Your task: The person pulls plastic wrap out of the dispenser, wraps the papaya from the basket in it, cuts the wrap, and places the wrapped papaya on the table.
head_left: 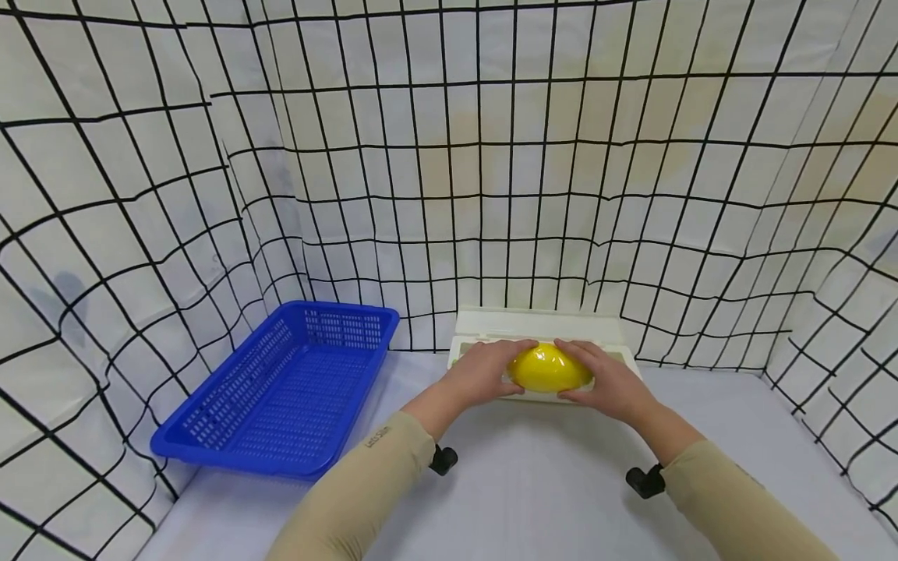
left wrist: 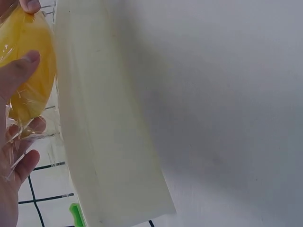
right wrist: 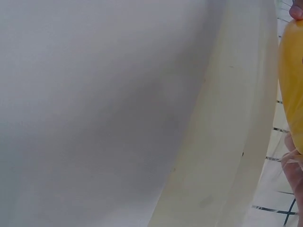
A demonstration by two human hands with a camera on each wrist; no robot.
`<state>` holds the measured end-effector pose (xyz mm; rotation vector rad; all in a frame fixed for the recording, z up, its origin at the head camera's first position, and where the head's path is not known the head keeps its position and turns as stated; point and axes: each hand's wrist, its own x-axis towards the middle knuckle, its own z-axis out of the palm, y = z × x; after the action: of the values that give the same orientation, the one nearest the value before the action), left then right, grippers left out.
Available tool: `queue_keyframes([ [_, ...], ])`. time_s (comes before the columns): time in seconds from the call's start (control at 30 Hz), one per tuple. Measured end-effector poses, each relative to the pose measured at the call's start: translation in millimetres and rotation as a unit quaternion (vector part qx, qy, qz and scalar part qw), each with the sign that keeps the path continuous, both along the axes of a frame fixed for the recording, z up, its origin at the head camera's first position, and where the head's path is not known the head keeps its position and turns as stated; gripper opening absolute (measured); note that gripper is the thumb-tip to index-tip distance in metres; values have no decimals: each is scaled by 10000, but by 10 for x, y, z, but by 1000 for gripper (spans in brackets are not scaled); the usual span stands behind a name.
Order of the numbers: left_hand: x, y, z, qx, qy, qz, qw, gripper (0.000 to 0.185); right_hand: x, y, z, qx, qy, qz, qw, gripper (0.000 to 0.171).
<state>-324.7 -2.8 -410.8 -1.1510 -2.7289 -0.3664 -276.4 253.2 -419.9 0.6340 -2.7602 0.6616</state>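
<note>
A shiny, rounded yellow thing in clear plastic film is held between both hands; I cannot tell what it is. My left hand grips its left end, with the thumb pressed on the near side. On the opposite end, the fingers and thumb of my right hand hold it the same way. Loose clear film bunches around the left fingers. Right behind the yellow thing sits a long cream box with its back flap raised. The box's front wall runs alongside in the left wrist view.
To the left lies a blue plastic basket with slotted walls. Black grid netting over white sheeting surrounds the back and sides. A white cloth covers the table. A small green piece shows at the box's end.
</note>
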Motion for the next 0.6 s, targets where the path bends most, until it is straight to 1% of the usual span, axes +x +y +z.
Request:
queue_keyframes([
  [0.1,3,-3,7,60,-105,34,9999,81,0,19,8,-154,-96,-28,9998,85],
  [0.2,11,-7,13,255,-395,186,9987,81,-7,30,22,-390,-238,-14,9990,84],
  [0.37,14,-9,43,668,-833,412,9934,78,-33,48,38,-720,-384,12,9967,79],
  [0.47,10,-10,79,878,-996,408,9903,76,-46,61,60,-796,-397,-29,9960,77],
  [0.6,-1,-16,122,1037,-1133,374,9874,75,-35,68,122,-880,-456,-111,9950,78],
])
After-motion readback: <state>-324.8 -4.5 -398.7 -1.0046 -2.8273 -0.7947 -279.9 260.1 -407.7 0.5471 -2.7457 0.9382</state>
